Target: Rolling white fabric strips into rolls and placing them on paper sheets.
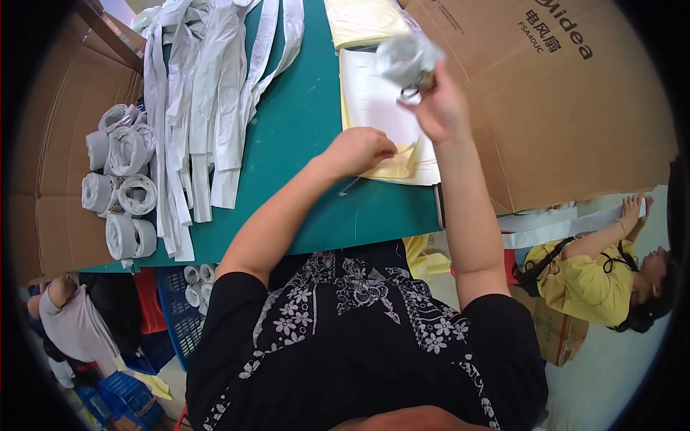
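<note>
My right hand (442,111) is raised over the right side of the table, closed round a rolled white strap (402,61) with a dark metal fitting at its lower side. Motion blurs the roll. Below and to the left, my left hand (359,151) has its fingers curled together at the near end of a paper stack. They seem to pinch a thin yellow sheet (397,165), though the fingertips are partly hidden. White paper with faint lines (377,100) lies under both hands, with yellow edges showing round it.
Several rolled white straps (129,151) are piled at the table's left, beside long loose white strips (205,108). Yellow packets (363,21) lie at the far side of the green table (309,93). A large cardboard box (553,108) stands right. Co-workers sit at both sides.
</note>
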Demonstrator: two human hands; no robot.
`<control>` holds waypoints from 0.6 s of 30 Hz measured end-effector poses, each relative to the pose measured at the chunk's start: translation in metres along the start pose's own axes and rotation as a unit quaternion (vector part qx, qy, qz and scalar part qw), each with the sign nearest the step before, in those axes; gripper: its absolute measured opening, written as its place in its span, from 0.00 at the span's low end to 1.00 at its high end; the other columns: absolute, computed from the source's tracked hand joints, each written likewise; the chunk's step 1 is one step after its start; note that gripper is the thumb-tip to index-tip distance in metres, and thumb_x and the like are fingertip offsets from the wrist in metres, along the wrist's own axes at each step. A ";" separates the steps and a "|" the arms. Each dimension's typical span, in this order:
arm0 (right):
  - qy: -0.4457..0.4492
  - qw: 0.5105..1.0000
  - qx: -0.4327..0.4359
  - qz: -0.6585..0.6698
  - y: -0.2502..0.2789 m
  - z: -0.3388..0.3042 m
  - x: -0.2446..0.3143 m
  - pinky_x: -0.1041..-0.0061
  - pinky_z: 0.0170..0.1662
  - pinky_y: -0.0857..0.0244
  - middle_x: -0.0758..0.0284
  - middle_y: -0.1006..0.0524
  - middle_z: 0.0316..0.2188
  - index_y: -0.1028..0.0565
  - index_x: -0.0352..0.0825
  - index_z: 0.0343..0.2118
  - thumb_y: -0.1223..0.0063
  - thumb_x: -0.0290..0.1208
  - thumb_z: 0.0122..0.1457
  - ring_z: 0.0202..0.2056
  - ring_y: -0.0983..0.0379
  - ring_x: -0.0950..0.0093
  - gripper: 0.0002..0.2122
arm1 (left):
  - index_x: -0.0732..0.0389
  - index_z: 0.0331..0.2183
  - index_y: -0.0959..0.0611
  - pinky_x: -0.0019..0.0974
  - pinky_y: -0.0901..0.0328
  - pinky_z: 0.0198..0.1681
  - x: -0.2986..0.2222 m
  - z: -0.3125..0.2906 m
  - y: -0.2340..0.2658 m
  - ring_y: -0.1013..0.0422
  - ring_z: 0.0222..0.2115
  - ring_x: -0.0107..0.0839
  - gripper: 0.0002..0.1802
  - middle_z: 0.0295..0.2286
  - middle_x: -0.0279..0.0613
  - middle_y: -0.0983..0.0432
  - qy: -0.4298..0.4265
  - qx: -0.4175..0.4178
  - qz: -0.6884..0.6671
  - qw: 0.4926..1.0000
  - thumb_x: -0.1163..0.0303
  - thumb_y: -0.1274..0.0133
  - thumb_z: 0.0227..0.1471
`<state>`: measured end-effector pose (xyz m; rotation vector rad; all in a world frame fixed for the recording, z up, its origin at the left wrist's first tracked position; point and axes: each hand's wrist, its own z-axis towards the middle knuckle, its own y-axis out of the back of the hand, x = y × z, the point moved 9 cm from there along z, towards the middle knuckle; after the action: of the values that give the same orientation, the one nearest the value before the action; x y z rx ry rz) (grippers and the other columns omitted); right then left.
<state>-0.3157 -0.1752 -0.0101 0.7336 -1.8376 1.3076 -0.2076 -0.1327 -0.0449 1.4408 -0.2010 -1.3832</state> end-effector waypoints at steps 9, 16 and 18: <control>-0.081 0.994 -0.010 -0.070 0.084 -0.012 -0.056 0.51 0.49 0.46 0.70 0.32 0.46 0.38 0.41 0.51 0.66 0.43 0.64 0.46 0.36 0.73 0.17 | 0.61 0.30 0.17 0.35 0.35 0.43 0.025 -0.035 0.035 0.27 0.32 0.34 0.06 0.29 0.39 0.22 0.052 0.005 -0.199 0.979 0.73 0.46 0.46; 0.017 0.981 0.092 -0.172 0.064 -0.021 -0.065 0.82 0.42 0.40 0.72 0.27 0.37 0.33 0.35 0.45 0.60 0.40 0.63 0.37 0.34 0.83 0.15 | 0.61 0.34 0.23 0.41 0.47 0.55 0.100 -0.159 0.161 0.31 0.40 0.31 0.09 0.32 0.38 0.25 -0.051 -0.345 -0.635 0.689 0.68 0.57 0.56; 0.045 0.973 0.113 -0.195 0.055 -0.024 -0.064 0.83 0.41 0.39 0.72 0.27 0.36 0.32 0.34 0.45 0.59 0.40 0.62 0.36 0.33 0.84 0.15 | 0.61 0.35 0.25 0.38 0.43 0.50 0.109 -0.195 0.183 0.32 0.32 0.28 0.08 0.27 0.34 0.29 -0.059 -0.380 -0.637 0.668 0.69 0.57 0.57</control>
<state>-0.3182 -0.1331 -0.0877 1.0769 -1.3955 1.2727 0.0763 -0.1790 -0.0241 0.6094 1.4393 -2.2157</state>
